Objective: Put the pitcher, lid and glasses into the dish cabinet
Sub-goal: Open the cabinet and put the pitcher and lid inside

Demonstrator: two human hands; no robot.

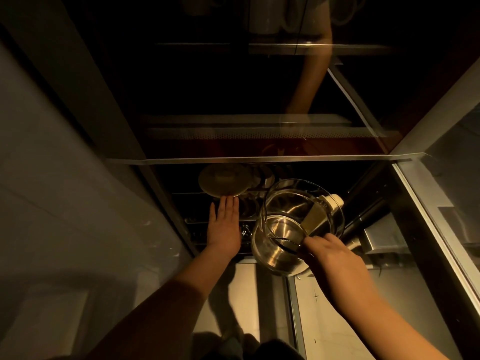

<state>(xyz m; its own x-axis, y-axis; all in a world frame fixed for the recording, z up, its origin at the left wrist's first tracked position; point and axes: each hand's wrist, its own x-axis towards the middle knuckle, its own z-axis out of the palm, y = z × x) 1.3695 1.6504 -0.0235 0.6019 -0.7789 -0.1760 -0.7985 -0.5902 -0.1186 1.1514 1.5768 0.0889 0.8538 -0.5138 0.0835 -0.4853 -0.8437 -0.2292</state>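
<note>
The dish cabinet [259, 159] stands open and dark, its metal front rail running across the middle of the view; inside its lower rack, the glass pitcher [296, 224] lies tilted, mouth toward the camera, its steel base showing through the wall; the right hand [335, 258] grips the pitcher's rim at the near edge, fingers curled over it; the left hand [224, 224] is flat, fingers straight and together, fingertips touching the near edge of the round lid [223, 180], just left of the pitcher.
</note>
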